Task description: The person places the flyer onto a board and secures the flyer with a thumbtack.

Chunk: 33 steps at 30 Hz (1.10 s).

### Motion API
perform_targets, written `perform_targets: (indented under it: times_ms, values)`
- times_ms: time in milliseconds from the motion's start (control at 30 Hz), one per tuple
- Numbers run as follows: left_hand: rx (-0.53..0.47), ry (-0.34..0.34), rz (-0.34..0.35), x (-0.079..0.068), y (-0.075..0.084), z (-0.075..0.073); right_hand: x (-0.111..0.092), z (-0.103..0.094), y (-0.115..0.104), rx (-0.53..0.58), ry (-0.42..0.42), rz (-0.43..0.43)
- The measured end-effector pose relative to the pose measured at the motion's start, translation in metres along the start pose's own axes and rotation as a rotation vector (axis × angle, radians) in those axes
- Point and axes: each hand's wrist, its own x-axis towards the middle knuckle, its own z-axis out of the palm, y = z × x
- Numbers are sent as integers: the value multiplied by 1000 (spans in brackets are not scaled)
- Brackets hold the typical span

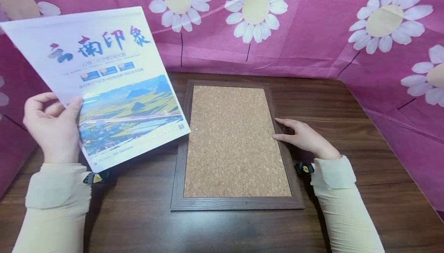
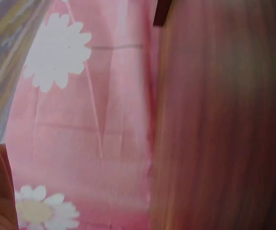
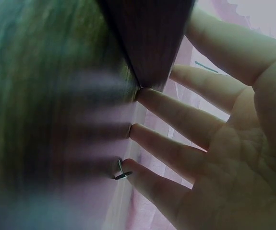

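My left hand [image 1: 53, 126] holds a printed poster [image 1: 114, 83] by its left edge, thumb on the front and fingers behind. The poster is raised and tilted, with large Chinese characters above a landscape picture. In the left wrist view the fingers [image 2: 1, 187] show at the lower left below part of the sheet. A dark wood-framed cork board [image 1: 236, 141] lies flat on the table. My right hand [image 1: 305, 135] rests at its right edge, thumb on the frame and fingers stretched along the outer side. Beside the little fingertip in the right wrist view is a thumbtack [image 3: 122, 174].
The dark wood-grain table [image 1: 138, 214] extends around the board. Pink cloth [image 1: 312, 22] printed with white daisies stands behind and along the sides. A black wrist device [image 1: 305, 168] sits at each cuff.
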Motion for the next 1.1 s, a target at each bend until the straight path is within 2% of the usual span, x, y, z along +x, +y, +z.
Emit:
perform_targets:
  times_ms: [167, 367, 633, 733, 900, 1100]
  values:
    - [2, -103, -124, -11, -7, 8, 0, 0, 0, -1, -3, 4]
    - [58, -226, -258, -23, -11, 14, 0, 0, 1, 9, -2, 5]
    - [131, -497, -423, -48, -15, 24, 1, 1, 2, 18, -10, 4]
    - [179, -560, -455, -61, -15, 31, 0, 1, 1, 13, -11, 0]
    - [282, -653, -465, -83, -18, 43, -1, 0, -1, 16, -10, 1]
    - [376, -748, -526, -95, -34, 54, -2, 2, -3, 1, -4, -11]
